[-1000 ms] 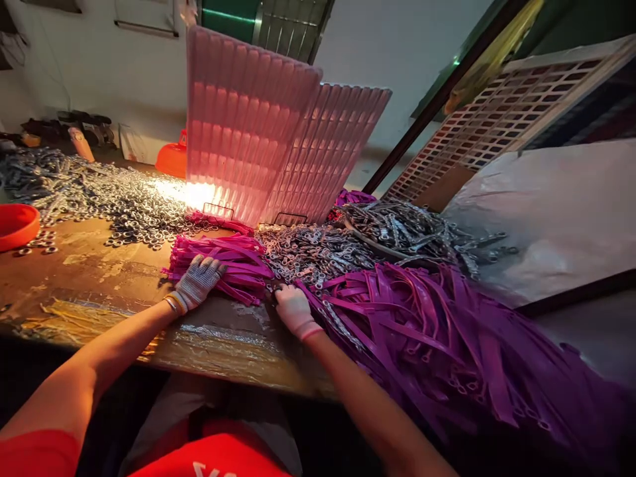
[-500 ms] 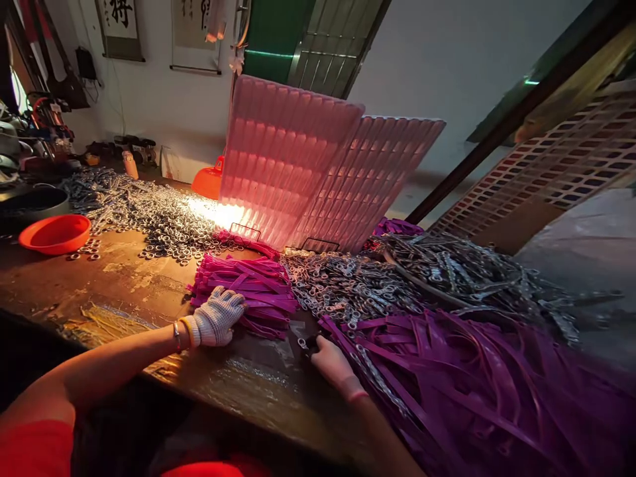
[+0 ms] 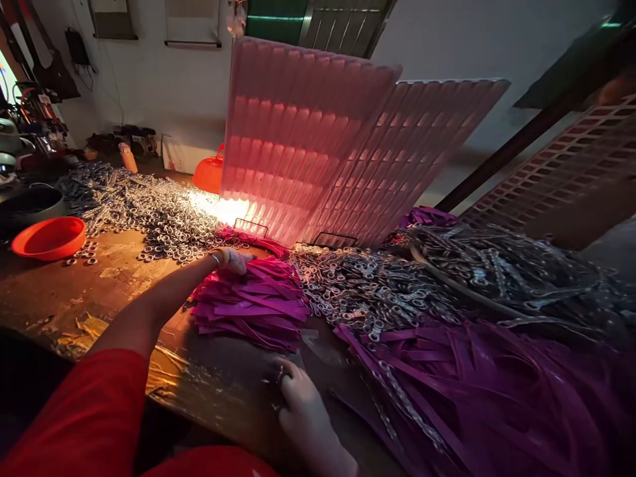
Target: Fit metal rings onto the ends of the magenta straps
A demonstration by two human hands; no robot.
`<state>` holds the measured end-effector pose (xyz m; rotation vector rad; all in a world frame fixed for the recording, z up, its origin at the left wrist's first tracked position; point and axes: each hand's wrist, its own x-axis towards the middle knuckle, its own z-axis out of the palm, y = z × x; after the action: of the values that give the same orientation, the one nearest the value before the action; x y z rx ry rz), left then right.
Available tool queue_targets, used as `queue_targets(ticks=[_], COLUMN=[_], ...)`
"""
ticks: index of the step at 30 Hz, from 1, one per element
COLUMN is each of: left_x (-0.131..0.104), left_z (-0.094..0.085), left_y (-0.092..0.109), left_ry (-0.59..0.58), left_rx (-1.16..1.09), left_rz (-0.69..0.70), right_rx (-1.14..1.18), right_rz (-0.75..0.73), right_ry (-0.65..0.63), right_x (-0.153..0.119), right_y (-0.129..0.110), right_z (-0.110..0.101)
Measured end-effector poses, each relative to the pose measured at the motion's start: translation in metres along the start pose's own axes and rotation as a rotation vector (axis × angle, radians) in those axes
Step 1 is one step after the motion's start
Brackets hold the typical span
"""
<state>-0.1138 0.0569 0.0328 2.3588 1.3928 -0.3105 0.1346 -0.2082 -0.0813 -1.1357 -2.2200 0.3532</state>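
One broad worktop carries everything before me. Purple straps sprawl over its right side, and a pair of ribbed panels leans upright at the back. Between straps and panels lies a heap of metal links. The smaller bundle of purple strips sits mid-worktop, just left of that heap.

The hands are well apart. The gloved left hand lies on the bundle's far left edge; whether its fingers grip, I cannot tell. The right hand is curled near the front edge, clear of the bundle, with something dark at the fingertips, too blurred to name.

To handle this well, I'd say, the left palm should press lightly and evenly, so the strips stay parallel and their ends level, without dragging any toward the links.
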Motion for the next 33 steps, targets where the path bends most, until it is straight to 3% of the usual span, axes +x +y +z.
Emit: queue_targets(ticks=[4, 11, 14, 18, 22, 25, 27, 30, 33], left_x=[0.016, 0.034, 0.046, 0.054, 0.035, -0.007, -0.046, -0.106, -0.147], left_z=[-0.006, -0.035, -0.044, -0.037, -0.028, -0.011, 0.012, 0.064, 0.120], left_y=[-0.006, 0.021, 0.015, -0.004, -0.010, -0.001, 0.007, 0.023, 0.039], left_ry=[-0.078, -0.030, -0.040, 0.031, 0.176, 0.355, 0.430, 0.532, 0.600], left_rx=[0.061, 0.156, 0.190, 0.255, 0.253, 0.196, 0.182, 0.211, 0.235], left_rz=[-0.051, 0.094, 0.084, -0.065, -0.007, 0.131, 0.163, 0.179, 0.127], right_rx=[-0.003, -0.082, -0.068, -0.062, -0.039, 0.005, 0.109, 0.309, 0.269], right_rz=[-0.113, -0.245, -0.289, -0.300, -0.273, -0.240, -0.145, -0.022, -0.029], right_ry=[0.004, -0.081, 0.028, 0.146, 0.151, 0.114, 0.100, 0.132, 0.161], right_x=[0.032, 0.096, 0.099, 0.085, 0.078, 0.078, 0.076, 0.080, 0.112], right_y=[-0.019, -0.037, -0.038, -0.037, -0.032, -0.031, -0.032, -0.031, -0.014], right_z=[0.020, 0.043, 0.057, 0.072, 0.076, 0.076, 0.072, 0.050, 0.016])
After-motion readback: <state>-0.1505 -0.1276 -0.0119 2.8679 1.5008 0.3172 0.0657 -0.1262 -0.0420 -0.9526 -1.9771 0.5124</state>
